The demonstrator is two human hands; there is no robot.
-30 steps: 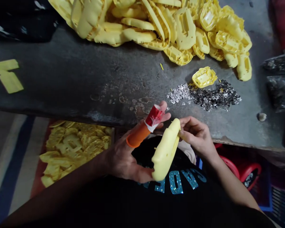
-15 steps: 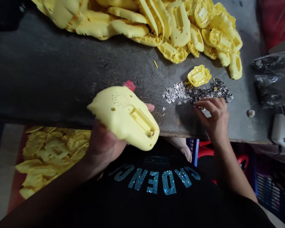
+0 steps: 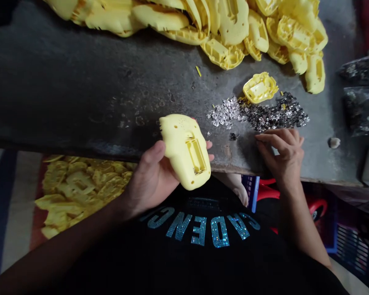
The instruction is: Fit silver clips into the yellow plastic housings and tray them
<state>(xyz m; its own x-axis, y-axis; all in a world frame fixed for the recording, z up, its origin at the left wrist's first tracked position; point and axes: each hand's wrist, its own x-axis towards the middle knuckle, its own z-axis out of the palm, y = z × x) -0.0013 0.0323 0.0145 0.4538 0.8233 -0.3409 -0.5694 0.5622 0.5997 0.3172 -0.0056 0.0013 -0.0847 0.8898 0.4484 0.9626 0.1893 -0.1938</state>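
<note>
My left hand (image 3: 149, 178) is closed round the edge of a yellow plastic toy shell (image 3: 180, 153), thumb on one side and fingertips showing on the other. The shell's outer face is turned up, with a rectangular battery compartment (image 3: 196, 155) and small screw holes. At the near edge of a heap of small dark metal pieces (image 3: 278, 116), my right hand (image 3: 284, 151) has thumb and forefinger pinched together; what is between them, if anything, is too small to make out. Lighter silver metal pieces (image 3: 224, 112) lie to the left of the heap.
An open yellow shell half (image 3: 260, 88) lies behind the metal pieces. A large pile of yellow shells (image 3: 160, 18) lines the back of the grey table (image 3: 80, 98). More yellow shells (image 3: 80, 192) sit below on the left. Plastic bags (image 3: 363, 108) of dark parts lie right.
The yellow shell has turned more upright and shifted right in my left hand's grip. A small dark clump now lies left of my right hand, which stays pinched by the heap. The view has shifted slightly.
</note>
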